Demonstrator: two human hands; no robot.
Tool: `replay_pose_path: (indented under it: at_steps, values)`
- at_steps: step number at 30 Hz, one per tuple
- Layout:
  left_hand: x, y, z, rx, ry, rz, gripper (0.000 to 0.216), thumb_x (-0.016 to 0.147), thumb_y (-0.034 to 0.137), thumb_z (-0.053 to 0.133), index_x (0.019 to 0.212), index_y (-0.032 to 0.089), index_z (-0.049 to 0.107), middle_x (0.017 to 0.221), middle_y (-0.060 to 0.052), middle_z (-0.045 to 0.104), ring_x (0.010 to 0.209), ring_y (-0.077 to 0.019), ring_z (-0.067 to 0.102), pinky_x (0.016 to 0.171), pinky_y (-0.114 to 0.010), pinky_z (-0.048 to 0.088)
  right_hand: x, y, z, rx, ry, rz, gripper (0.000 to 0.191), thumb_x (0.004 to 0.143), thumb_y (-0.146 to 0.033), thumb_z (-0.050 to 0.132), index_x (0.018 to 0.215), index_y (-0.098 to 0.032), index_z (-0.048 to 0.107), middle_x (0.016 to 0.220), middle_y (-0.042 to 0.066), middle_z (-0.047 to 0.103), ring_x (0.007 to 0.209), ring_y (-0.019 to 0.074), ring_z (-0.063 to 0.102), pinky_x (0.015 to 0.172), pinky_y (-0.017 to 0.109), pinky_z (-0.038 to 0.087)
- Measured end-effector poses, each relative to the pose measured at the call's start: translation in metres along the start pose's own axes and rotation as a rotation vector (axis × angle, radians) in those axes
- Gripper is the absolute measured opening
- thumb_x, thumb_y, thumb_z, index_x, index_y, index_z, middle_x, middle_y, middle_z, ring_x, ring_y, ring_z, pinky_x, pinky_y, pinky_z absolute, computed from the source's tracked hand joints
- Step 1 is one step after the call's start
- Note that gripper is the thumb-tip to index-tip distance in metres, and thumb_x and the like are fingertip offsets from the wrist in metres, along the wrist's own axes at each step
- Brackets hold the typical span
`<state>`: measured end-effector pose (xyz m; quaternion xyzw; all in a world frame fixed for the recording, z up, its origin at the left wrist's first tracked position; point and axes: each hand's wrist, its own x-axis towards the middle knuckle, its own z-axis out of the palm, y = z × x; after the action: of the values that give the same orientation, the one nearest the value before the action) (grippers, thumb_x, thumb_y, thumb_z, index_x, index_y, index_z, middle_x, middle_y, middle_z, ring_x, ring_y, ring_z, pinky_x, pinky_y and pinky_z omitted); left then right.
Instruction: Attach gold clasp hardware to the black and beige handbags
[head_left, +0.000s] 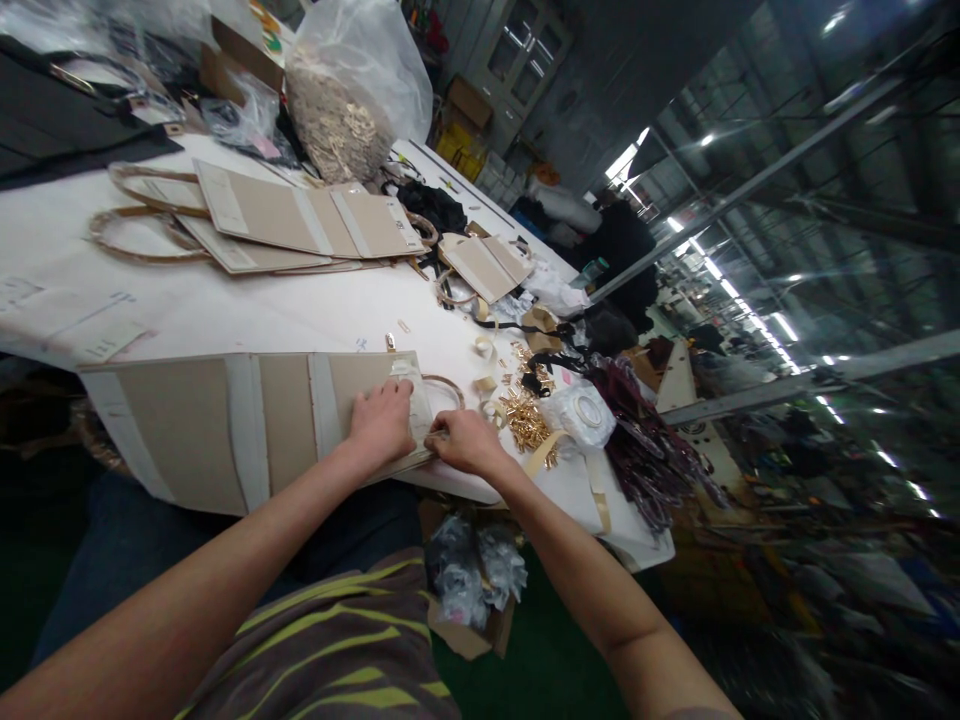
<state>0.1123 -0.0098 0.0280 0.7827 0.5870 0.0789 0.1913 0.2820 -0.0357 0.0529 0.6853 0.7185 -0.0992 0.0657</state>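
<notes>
A flat bag body (285, 410), beige with pale strips across it, lies along the front edge of the white table (315, 315). My left hand (384, 422) rests on its right end, fingers laid over the surface and slightly bent. At the same end, my right hand (466, 442) is closed in a pinch at the edge, where a thin brown bag handle (444, 382) curves round behind it. The fingertips partly hide what they grip, which looks like the handle's end. A small gold fitting (391, 342) sits by the panel's upper edge.
Gold metal pieces (527, 420) lie heaped right of my hands, near a plastic-wrapped roll (581, 412) and dark red wrapped straps (652, 440). More bag bodies (277, 210) are stacked farther back, before a clear sack (352, 90). Below the table edge stands an open carton (472, 630).
</notes>
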Motion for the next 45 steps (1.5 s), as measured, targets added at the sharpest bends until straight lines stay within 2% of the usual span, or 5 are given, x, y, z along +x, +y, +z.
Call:
replay_pose_path:
  at_steps: [12,20,26,33,45]
  values:
    - [0.009,0.003,0.013,-0.039,0.016,-0.068,0.086,0.075,0.044,0.088,0.146,0.017,0.048,0.15,-0.02,0.06,0.138,-0.0396,0.057,0.111,-0.052,0.045,0.013,0.008,0.015,0.077,-0.002,0.0,0.024,0.09,-0.037,0.082,0.108,-0.023,0.089,0.111,0.012,0.085,0.107,0.0296,0.078,0.084,0.031,0.053]
    - [0.003,0.007,0.021,-0.06,0.081,-0.088,0.075,0.079,0.035,0.081,0.145,0.017,0.048,0.145,-0.021,0.06,0.135,-0.0403,0.056,0.107,-0.053,0.045,0.003,0.011,0.008,0.133,-0.026,-0.122,0.023,0.099,-0.021,0.069,0.112,-0.017,0.088,0.11,0.013,0.085,0.104,0.0251,0.078,0.086,0.028,0.051]
    - [0.009,0.009,0.029,-0.08,0.096,-0.112,0.073,0.074,0.025,0.077,0.141,0.017,0.048,0.144,-0.022,0.058,0.136,-0.0403,0.055,0.106,-0.051,0.045,0.003,0.013,0.011,0.083,-0.015,-0.072,0.022,0.098,-0.025,0.072,0.11,-0.015,0.088,0.111,0.017,0.085,0.105,0.0284,0.079,0.084,0.03,0.05]
    - [0.011,0.002,0.034,-0.141,0.136,-0.103,0.083,0.074,0.045,0.082,0.144,0.019,0.046,0.149,-0.02,0.057,0.139,-0.04,0.053,0.109,-0.052,0.044,0.006,0.012,0.013,0.068,-0.011,-0.07,0.026,0.099,-0.03,0.074,0.114,-0.016,0.088,0.112,0.017,0.084,0.108,0.029,0.078,0.087,0.03,0.052]
    - [0.002,0.044,0.032,0.014,0.121,-0.063,0.06,0.083,0.018,0.067,0.14,0.013,0.048,0.142,-0.023,0.057,0.131,-0.0377,0.054,0.104,-0.048,0.043,0.006,0.02,0.022,0.068,-0.009,-0.13,0.023,0.101,-0.024,0.067,0.104,-0.013,0.087,0.108,0.02,0.084,0.099,0.0271,0.078,0.075,0.03,0.043]
